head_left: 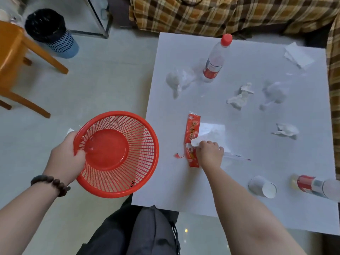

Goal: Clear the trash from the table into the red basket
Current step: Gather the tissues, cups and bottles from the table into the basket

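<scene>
The left hand grips the rim of the empty red basket, held beside the worktop. The right hand pinches a clear plastic bag next to the red wrapper. Farther off lie crumpled paper and an upright bottle.

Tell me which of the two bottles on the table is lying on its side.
The bottle at the near right corner lies on its side beside the paper cup. The red-capped bottle at the far side stands upright.
</scene>
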Demonstrator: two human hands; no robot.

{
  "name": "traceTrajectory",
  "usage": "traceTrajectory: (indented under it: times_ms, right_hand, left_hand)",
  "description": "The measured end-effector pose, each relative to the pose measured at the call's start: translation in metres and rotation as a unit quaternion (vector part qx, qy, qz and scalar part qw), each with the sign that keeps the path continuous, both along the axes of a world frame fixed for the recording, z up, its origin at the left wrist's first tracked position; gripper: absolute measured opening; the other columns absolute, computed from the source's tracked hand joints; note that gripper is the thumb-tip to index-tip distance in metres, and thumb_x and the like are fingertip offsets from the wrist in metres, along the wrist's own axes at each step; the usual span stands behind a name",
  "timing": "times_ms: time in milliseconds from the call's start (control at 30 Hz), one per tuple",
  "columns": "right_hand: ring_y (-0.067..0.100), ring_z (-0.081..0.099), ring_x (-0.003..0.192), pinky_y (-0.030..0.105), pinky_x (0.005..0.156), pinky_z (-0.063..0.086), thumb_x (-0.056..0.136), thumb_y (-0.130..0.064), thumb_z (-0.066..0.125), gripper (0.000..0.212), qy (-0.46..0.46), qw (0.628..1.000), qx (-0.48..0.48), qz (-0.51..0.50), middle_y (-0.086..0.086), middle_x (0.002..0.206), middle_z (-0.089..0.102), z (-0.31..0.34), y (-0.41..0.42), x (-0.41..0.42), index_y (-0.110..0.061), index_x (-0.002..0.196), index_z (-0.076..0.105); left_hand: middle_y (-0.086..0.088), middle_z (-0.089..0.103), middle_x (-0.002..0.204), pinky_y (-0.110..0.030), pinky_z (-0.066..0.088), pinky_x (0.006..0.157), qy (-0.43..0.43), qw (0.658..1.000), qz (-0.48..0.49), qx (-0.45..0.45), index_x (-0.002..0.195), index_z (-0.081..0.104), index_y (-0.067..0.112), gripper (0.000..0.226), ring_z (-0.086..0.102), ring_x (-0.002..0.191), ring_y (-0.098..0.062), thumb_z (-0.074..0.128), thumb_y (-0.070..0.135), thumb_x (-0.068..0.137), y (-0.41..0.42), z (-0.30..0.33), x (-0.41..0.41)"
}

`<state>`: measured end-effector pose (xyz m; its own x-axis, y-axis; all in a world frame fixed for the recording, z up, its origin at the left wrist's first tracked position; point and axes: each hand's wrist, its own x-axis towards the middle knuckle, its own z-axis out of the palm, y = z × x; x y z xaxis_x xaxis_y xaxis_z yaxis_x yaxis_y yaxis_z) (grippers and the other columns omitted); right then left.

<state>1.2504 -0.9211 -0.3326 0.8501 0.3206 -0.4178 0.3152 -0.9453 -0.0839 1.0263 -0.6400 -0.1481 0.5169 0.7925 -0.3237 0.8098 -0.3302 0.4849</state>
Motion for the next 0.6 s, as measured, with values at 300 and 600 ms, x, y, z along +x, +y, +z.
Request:
traceTrajectory:
  times_ms: [300,600]
  right_hand:
    - [0.024,0.05,0.068,0.032,0.059,0.036,0.093,-0.017,0.048,0.02,0.022,0.943,0.288,-0.166,0.007,0.072,0.059,0.088,0.002,0.016,-0.008,0.083,0.062]
    - [0.0,0.046,0.057,0.011,0.053,0.034,0.09,-0.017,0.057,0.018,0.034,0.813,0.54,-0.216,-0.018,0.056,0.052,0.211,0.024,-0.025,-0.025,0.075,0.063]
  left_hand:
    - [0.01,0.055,0.076,-0.023,0.037,0.053,-0.019,1.0,0.004,-0.011,0.112,0.055,0.022,0.038,0.053,0.067,-0.01,0.046,-0.002,0.083,-0.008,0.019,0.03]
    - [-0.01,0.058,0.078,-0.031,0.033,0.061,-0.022,1.0,-0.009,-0.014,0.109,0.056,0.013,0.037,0.048,0.069,-0.028,0.044,-0.005,0.079,-0.039,0.039,0.055]
